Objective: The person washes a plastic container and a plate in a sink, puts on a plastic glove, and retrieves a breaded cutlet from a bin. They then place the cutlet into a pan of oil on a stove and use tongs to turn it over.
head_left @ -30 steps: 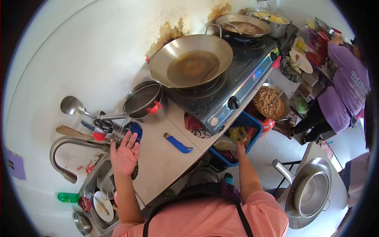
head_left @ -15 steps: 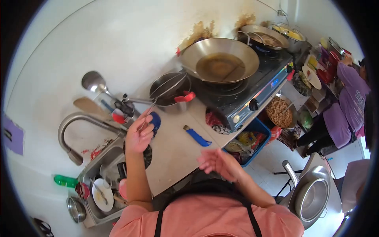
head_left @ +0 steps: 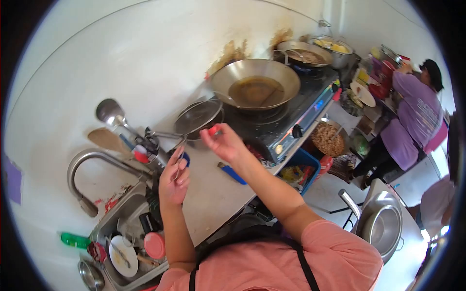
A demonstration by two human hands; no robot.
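Note:
My left hand (head_left: 174,183) is closed around the thin handle of a wire-rimmed strainer (head_left: 200,116). The strainer's round head lies over the mouth of a metal pot (head_left: 187,109) beside the stove. My right hand (head_left: 224,144) reaches across the counter to the pot's near side, with thumb and fingers around its red handle grip (head_left: 214,129). Below my right forearm, a blue-handled cutter (head_left: 233,173) lies on the counter, partly covered by the arm.
A wok with dark oil (head_left: 218,80) sits on the stove (head_left: 310,114). The sink (head_left: 109,269) holds a plate (head_left: 127,262). A utensil holder (head_left: 158,160) stands behind my left hand. Another person (head_left: 412,114) works at the far right. A metal pot (head_left: 383,228) stands right of me.
My right hand has moved forward and left from above the counter edge to the pot's red grip. The strainer head has come lower over the pot. The view has shifted slightly.

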